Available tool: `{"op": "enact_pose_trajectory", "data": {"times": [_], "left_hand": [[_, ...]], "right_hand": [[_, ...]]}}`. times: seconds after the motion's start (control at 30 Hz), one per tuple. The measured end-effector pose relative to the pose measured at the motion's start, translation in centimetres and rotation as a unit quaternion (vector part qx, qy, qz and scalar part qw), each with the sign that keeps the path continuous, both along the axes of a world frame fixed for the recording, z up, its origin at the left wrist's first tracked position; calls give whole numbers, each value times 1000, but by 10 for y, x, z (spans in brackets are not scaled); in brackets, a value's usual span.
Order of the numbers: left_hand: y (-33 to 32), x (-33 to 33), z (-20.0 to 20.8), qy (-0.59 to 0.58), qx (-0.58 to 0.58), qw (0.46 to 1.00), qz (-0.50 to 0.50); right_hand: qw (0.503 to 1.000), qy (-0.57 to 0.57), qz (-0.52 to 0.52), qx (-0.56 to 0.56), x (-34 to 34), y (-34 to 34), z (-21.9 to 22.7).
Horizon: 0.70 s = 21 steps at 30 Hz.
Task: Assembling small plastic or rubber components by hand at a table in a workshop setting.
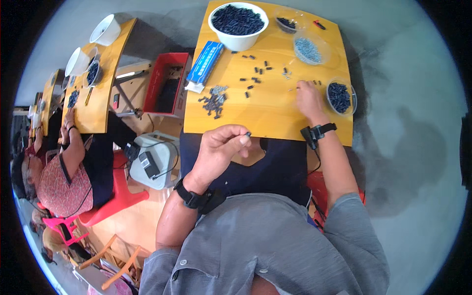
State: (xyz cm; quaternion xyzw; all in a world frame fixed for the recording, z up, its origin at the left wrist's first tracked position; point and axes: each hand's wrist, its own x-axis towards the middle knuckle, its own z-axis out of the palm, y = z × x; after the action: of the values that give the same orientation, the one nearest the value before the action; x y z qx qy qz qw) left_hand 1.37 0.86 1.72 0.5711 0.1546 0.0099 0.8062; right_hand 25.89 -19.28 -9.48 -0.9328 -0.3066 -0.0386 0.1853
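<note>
Just off the table's near edge, my left hand [221, 150] is closed, with a small black plastic piece [248, 133] pinched between thumb and forefinger. My right hand [309, 102] reaches down to the tabletop at the right, its fingers drawn together. Whatever lies at those fingertips is too small to make out. A few small silvery screws [286, 74] lie just beyond that hand. Loose black pieces [255, 79] are scattered over the middle of the table. Nearer the left edge sits a heap of black pieces with silvery parts [214, 104].
On the yellow table [275, 118] stand a white tub of black pieces [238, 27], a bowl of silvery screws [309, 49], two clear bowls of black parts [339, 97] [287, 22], and a blue box [205, 64]. Left are a red crate [169, 83], a stool [156, 160] and another person [69, 182].
</note>
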Motion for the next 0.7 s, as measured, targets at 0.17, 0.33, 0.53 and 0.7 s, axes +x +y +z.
{"op": "enact_pose_trajectory", "data": {"times": [0.17, 0.33, 0.53, 0.7], "left_hand": [[2, -1, 2, -50, -4, 999, 6], [5, -9, 6, -70, -13, 997, 13], [2, -14, 10, -81, -16, 996, 16], [2, -18, 9, -95, -5, 995, 19]], "right_hand": [[983, -12, -23, 183, -1, -17, -9], [881, 272, -89, 378, -45, 12, 42], [803, 370, 16, 467, -117, 47, 117], [754, 438, 90, 481, -155, 56, 145]]}}
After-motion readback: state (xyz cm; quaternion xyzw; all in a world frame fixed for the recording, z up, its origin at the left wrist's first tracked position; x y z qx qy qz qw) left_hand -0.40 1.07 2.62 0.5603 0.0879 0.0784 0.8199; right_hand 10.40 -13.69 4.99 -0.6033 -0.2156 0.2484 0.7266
